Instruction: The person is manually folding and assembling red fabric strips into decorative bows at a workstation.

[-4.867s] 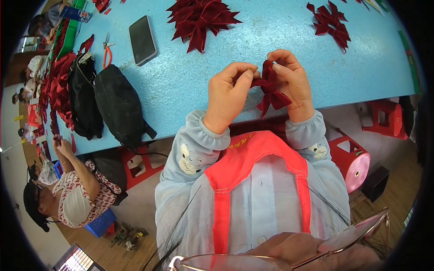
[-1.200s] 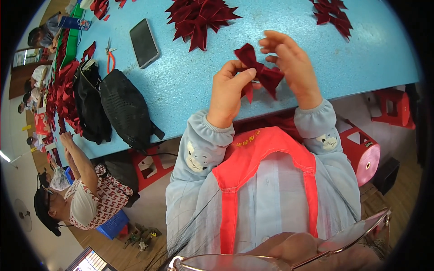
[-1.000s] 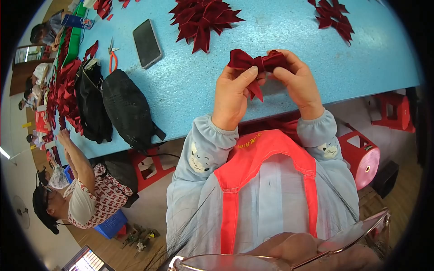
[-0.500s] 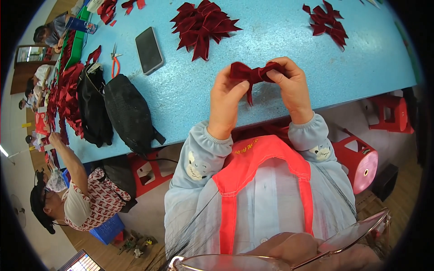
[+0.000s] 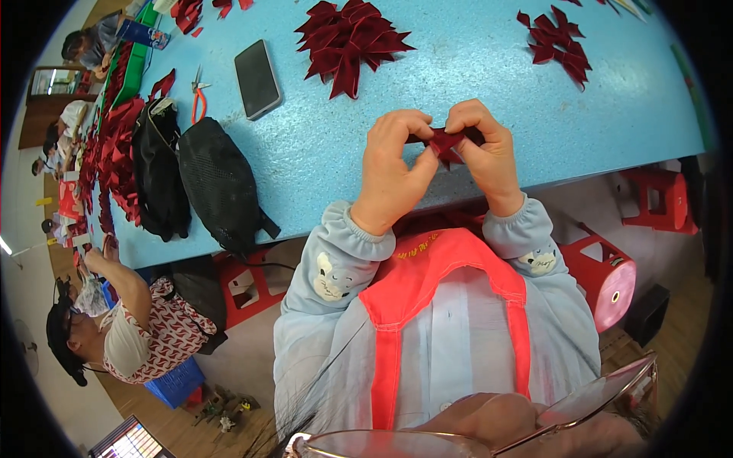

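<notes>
A dark red velvet bow [image 5: 445, 143] is held between my two hands, just above the table's near edge. My left hand [image 5: 395, 164] pinches its left side, with much of that loop hidden behind the fingers. On the other side my right hand [image 5: 482, 153] grips the bow near its middle, thumb in front and fingers curled behind. Beyond my hands lies a heap of similar red bows [image 5: 351, 46] on the blue table [image 5: 321, 175]. Farther right is a smaller group of bows [image 5: 557, 46].
To the left lie a dark phone [image 5: 258, 79], orange-handled snips [image 5: 199, 99] and two black pouches [image 5: 217, 183]. Red ribbon pieces [image 5: 118, 153] are piled along the table's left side. A co-worker [image 5: 145, 328] sits at the left. Red stools [image 5: 660, 200] stand under the table.
My left hand has shifted right and closed in toward the bow's middle, covering its left loop. The bow looks more bunched and turned between my fingers.
</notes>
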Motion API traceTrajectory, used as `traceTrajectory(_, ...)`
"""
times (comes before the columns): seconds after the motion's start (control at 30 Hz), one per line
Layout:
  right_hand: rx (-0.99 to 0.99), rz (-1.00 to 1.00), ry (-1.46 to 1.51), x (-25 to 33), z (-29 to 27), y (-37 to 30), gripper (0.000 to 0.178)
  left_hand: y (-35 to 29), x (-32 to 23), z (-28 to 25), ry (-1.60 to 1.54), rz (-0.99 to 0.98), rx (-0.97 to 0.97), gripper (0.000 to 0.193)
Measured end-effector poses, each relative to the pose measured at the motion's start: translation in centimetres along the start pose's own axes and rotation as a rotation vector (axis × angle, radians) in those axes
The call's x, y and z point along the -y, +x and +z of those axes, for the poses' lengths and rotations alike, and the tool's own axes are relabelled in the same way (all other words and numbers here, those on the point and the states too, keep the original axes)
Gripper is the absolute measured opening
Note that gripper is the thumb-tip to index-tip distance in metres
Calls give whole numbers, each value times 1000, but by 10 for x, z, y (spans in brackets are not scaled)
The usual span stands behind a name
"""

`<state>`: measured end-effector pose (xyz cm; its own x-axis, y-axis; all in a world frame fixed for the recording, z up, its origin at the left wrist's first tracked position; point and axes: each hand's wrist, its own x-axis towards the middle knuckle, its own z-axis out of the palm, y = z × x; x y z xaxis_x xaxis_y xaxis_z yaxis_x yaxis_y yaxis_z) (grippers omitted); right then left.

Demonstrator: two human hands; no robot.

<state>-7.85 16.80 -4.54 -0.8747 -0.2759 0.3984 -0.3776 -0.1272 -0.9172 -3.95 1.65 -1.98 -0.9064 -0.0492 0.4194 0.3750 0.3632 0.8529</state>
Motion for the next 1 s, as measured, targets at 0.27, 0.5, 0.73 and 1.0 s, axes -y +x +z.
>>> traceTrajectory(0.27,-146,386,237,1,-4,3,19,7,5,0,-619,-489,-105,11)
traceTrajectory(0.5,-112,510,549,20,-7,4,29,7,14,5,-569,-504,-141,13)
traceTrajectory(0.73,-33,607,380,5,-7,0,28,3,11,13,-113,-276,-83,20)
traceTrajectory(1.0,-102,363,297,-7,-2,-2,22,15,22,15,-376,-444,-171,19)
